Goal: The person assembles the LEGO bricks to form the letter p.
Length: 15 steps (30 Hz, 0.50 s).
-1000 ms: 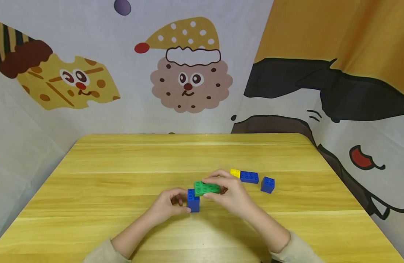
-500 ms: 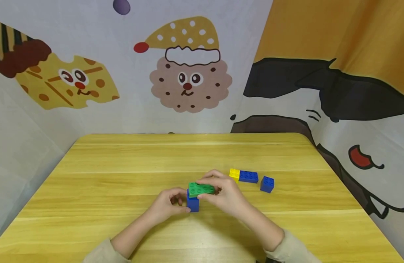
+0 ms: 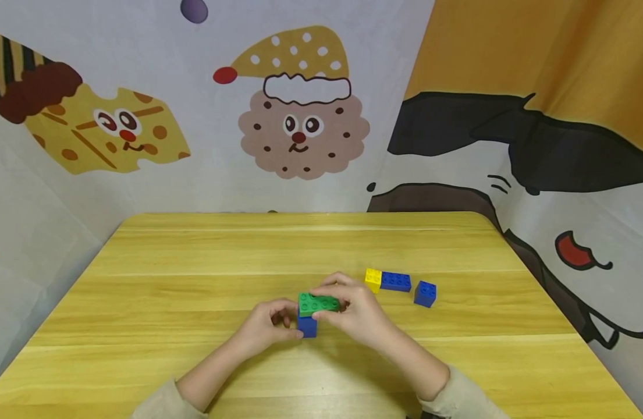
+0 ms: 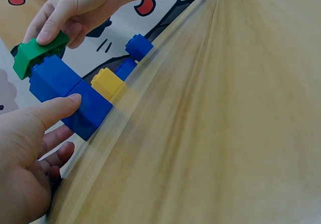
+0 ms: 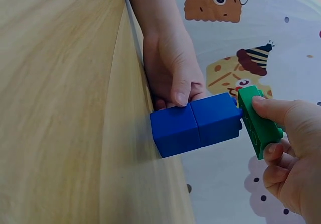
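Two blue toy building bricks [image 3: 308, 327] stand stacked upright on the table. My left hand [image 3: 263, 330] holds this stack from the left, its thumb on the lower brick near the seam in the left wrist view; the index finger is hidden behind the stack. Between thumb and fingers, my right hand [image 3: 359, 311] pinches a long green brick [image 5: 255, 121] by its right part. The green brick's left end is over the stack's top. It sits slightly tilted, and blue studs [image 5: 239, 114] show between the two in the right wrist view.
Further back on the right, a yellow brick [image 3: 373, 279] lies against a long blue brick [image 3: 396, 281]. A square blue brick [image 3: 425, 294] stands apart to their right. The wooden table [image 3: 221, 250] ends at a printed cloth backdrop [image 3: 195, 192].
My right hand has brought the green brick left and slightly down over the blue stack, covering its top from the head view. My left hand has stayed in place on the stack.
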Available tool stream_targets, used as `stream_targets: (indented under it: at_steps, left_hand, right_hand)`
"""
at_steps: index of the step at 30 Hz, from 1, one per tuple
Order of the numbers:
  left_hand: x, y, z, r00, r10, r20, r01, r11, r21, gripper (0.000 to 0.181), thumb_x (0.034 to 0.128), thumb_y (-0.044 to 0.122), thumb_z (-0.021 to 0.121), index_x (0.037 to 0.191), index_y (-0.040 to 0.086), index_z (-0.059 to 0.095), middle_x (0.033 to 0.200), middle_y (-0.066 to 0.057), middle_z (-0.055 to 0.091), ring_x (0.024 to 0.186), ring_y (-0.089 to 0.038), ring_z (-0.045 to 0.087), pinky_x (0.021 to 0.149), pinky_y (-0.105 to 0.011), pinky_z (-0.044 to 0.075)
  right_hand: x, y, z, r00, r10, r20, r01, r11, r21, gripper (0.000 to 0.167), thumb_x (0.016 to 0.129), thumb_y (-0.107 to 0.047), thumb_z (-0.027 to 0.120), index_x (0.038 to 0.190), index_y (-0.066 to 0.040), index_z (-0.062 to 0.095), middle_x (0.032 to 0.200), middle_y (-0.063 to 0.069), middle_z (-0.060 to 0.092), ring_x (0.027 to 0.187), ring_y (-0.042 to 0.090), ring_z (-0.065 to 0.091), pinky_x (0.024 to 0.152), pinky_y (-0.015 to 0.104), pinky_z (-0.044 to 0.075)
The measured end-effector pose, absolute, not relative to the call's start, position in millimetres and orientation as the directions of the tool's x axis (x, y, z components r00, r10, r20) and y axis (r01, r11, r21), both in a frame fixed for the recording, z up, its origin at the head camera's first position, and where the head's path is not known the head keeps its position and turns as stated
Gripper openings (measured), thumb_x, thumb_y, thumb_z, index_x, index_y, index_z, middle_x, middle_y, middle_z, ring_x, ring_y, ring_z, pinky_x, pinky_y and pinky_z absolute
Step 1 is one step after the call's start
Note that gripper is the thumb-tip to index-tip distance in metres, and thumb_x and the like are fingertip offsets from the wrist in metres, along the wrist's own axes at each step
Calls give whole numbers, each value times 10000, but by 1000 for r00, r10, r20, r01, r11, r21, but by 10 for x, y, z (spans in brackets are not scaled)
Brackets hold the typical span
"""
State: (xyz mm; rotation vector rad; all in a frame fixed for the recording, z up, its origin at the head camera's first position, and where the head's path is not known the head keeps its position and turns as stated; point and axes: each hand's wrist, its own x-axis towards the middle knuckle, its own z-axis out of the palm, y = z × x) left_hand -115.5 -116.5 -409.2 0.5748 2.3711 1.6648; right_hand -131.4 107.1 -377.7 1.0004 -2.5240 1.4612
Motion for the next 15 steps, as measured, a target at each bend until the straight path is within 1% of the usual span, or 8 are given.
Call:
stream_targets:
  at_steps: [4,12,15]
  left_hand:
    - [-1156,-1168,-4101,-907,416,66,203,295,933,329,767,50,791,1074,42,674,887,-79,633,764,-232,500,646,-249,384]
    - [-1148,-1169,-4099,-907,417,62,198,291,936,331,770,48,788,1080,40,672,891,-101,626,763,-235,493,642,-244,382]
    - [-1148,-1168,-4099,-906,418,63,200,291,935,334,770,47,787,1083,40,671,890,-82,626,764,-230,493,645,-246,385]
  right_hand:
    - [-1313,1068,-3787,-787,-507,351,-556,337,-760,330,793,-128,788,1115,-123,716,1099,-53,599,620,88,488,549,274,490]
    - [-1320,1058,-3799,-780,-518,351,-565,343,-750,351,786,-129,796,1127,-127,712,1096,-68,593,610,84,490,538,268,489]
    - [-1319,1058,-3805,-782,-516,349,-563,343,-752,349,787,-128,795,1126,-127,712,1094,-65,593,609,85,489,535,272,487]
